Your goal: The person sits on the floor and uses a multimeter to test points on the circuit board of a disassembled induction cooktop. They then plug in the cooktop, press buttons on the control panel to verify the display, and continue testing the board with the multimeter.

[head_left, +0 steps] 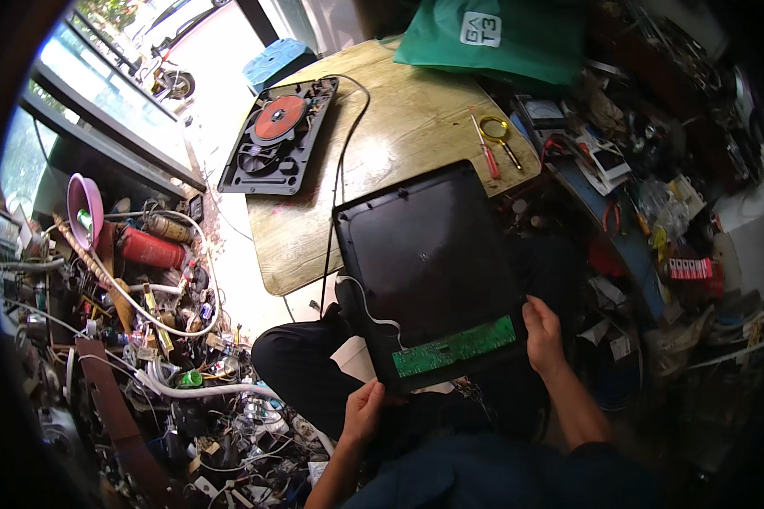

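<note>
The black top panel of an induction cooker (429, 254) lies tilted across my lap, inner side up, its far edge by the wooden table. A long green circuit board (454, 346) sits along its near edge, with a thin white cable (372, 310) leading from it. My left hand (364, 409) grips the near left corner, fingers closed on the rim. At the right edge my right hand (543, 335) pinches the panel, thumb on top. The opened cooker base (280, 140), with a copper-red coil and a black fan, rests on the table's far left.
On the wooden table (390, 110) lie a red-handled screwdriver (489, 153) and a yellow-rimmed magnifying glass (494, 129). A green bag (518, 51) covers the far edge. A black cord (341, 161) runs over the table. Piled parts and a red cylinder (151, 248) crowd the left; more clutter fills the right.
</note>
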`<state>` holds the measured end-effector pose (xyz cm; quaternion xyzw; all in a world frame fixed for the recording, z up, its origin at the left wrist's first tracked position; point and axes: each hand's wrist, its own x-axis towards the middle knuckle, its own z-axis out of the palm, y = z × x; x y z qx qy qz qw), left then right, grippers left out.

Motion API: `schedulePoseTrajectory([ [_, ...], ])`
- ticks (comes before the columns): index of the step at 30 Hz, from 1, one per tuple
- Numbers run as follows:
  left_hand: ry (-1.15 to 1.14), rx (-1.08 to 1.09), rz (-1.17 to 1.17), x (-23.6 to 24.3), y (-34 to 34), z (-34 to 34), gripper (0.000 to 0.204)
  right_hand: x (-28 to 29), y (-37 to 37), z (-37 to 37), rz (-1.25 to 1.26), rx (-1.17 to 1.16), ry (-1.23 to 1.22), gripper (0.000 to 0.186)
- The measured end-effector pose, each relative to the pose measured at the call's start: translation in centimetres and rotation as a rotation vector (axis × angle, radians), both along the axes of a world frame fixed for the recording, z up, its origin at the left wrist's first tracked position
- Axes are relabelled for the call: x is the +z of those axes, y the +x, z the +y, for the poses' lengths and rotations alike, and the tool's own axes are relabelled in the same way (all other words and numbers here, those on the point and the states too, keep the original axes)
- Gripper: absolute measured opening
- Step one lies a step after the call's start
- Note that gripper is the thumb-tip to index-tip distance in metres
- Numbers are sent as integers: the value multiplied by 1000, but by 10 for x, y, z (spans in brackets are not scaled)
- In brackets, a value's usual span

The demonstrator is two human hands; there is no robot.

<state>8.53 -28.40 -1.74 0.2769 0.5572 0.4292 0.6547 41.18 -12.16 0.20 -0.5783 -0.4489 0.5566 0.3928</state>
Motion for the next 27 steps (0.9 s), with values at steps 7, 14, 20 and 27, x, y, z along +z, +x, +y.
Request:
schedulePoseTrajectory([
  [7, -118, 90, -10, 16, 7, 11, 46, -27, -10, 27, 89, 5, -33, 41],
  [14, -1, 160, -4, -12, -1, 70, 43, -36, -41, 111, 150, -119, -100, 53],
  [20, -2, 134, -87, -16, -3, 124, 36, -62, -18, 156, 471, -30, -118, 51],
  [27, -46, 288, -49, -26, -44, 177, 39, -71, -42, 171, 548, -32, -113, 54],
])
